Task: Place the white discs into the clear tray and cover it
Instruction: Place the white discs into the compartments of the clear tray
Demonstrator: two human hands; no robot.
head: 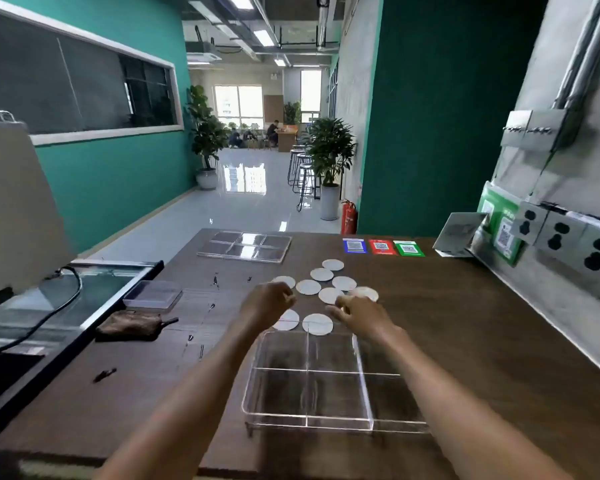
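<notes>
Both hands reach over the discs (308,286) scattered mid-frame on the table (465,323). The left hand (267,303) and right hand (357,315) have curled fingers; blur hides whether either pinches a disc. Thin, flat discs could slip or come up two at once. The tray (257,386), lower centre, looks empty; its lid (245,246) lies further up the frame

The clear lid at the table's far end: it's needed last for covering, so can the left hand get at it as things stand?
Probably yes. The clear lid lies flat, with bare table between it and the left hand, though it is a long stretch forward.
</notes>
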